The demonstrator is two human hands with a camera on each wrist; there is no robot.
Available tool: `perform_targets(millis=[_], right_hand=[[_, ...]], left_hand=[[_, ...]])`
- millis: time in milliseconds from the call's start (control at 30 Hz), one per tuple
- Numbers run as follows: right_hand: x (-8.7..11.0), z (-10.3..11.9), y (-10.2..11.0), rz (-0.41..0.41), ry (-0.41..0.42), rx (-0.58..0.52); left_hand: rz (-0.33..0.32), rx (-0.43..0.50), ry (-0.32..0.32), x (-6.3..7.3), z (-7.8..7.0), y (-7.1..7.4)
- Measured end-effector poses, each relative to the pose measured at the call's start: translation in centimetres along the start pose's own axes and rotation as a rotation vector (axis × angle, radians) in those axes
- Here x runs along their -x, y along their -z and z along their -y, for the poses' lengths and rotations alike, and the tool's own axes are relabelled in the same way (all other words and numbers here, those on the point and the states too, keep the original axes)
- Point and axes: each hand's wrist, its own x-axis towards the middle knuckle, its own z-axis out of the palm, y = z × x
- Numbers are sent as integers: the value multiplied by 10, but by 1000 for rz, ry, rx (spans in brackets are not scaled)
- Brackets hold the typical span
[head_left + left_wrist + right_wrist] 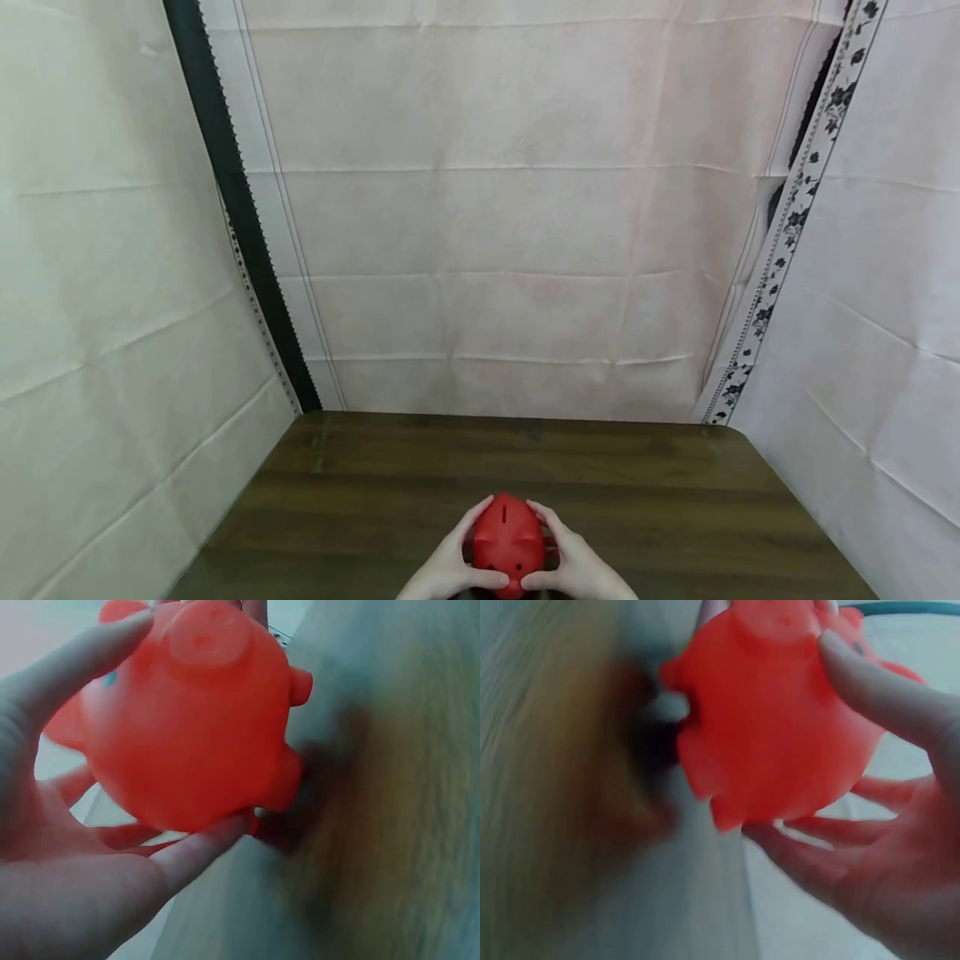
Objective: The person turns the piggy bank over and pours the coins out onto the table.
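Note:
A red piggy bank [508, 537] with a coin slot on its back is held between both hands near the table's front edge. My left hand [447, 562] grips its left side, the thumb by the snout and the fingers around the body. On the other side my right hand [576, 567] grips it the same way. In the left wrist view the snout of the piggy bank [202, 727] and its short feet show. The right wrist view has the feet of the piggy bank [772, 727] apart from the table surface, with a blurred shadow beneath.
A dark brown wooden table [420, 467] lies under the hands. White creased cloth [510, 217] hangs behind it, with more cloth walls on the left [112, 333] and right [862, 333]. A dark strip [247, 208] runs down the left corner.

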Motion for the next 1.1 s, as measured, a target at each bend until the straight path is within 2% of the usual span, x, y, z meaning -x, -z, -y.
perform_targets(millis=[167,333,433,533,667,767,867,933,1000,1100], right_hand=[[4,16,-6,-40,-25,-7],[6,21,-10,-112,-52,-28],[7,17,-14,-212,-36,-85],[8,9,-20,-365,-6,-179],[7,0,-29,-504,23,-281],[4,-2,-36,-471,15,-326],[1,1,-40,-379,8,-381],[0,3,-42,-352,14,-417],[1,3,-42,-365,21,-456],[4,3,-40,-417,7,-484]], left_hand=[[-43,-25,-19,4,-1,-8],[-102,5,-20,3,-3,-8],[-142,65,18,1,-4,-5],[-163,174,60,-2,-11,-2],[-135,332,35,-8,-23,-4],[-120,398,6,-11,-33,-6],[-132,410,0,-14,-42,-9],[-138,408,0,-15,-44,-13],[-147,424,4,-16,-43,-20],[-154,497,5,-17,-36,-30]])
